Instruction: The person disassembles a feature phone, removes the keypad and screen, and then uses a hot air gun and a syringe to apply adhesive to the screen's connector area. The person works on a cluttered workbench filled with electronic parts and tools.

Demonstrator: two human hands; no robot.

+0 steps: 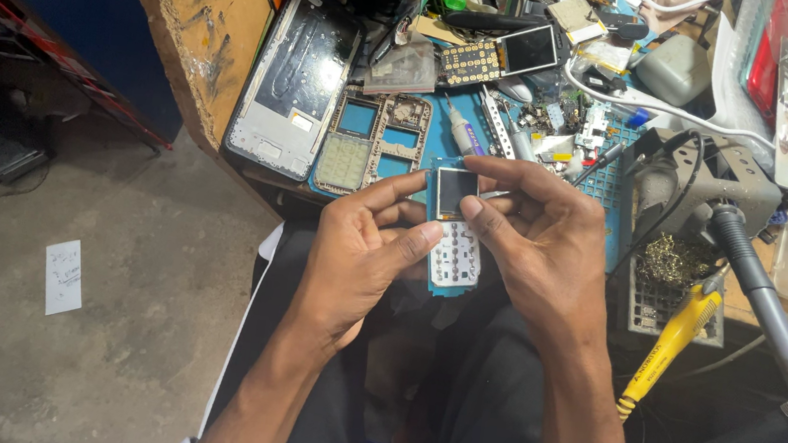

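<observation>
Both hands (361, 248) (536, 244) pinching phone (453, 229), bench edge (259, 175)

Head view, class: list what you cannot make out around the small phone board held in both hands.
- Phone board: lower edge and back hidden by left hand and right hand, head view.
- Right fingertips: whatever they pinch is too small to tell.
- Soldering iron: cable cut off by the bottom edge.
- Parts on blue mat: too small.
</observation>
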